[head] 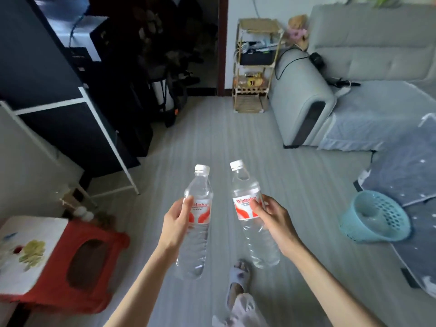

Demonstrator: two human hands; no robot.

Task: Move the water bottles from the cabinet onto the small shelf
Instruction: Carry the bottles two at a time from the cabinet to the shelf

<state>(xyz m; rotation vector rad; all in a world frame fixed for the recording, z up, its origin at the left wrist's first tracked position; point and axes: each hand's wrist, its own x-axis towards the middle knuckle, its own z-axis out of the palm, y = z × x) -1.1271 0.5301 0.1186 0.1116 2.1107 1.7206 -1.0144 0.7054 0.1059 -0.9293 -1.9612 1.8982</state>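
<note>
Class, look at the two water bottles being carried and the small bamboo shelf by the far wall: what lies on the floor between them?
In the head view, only bare grey floor lies between the bottles and the bamboo shelf.

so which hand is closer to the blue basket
Right. The right hand, holding a bottle, is on the blue basket's side; the left hand, holding the other bottle, is farther away.

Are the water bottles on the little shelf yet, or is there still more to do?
Not yet. Two capped bottles are mid-carry: the left hand grips the left bottle, and the right hand grips the right bottle, both above the floor. The small shelf stands ahead beside the sofa. No such bottle is plainly visible on it. Walking over and setting both down remains.
</note>
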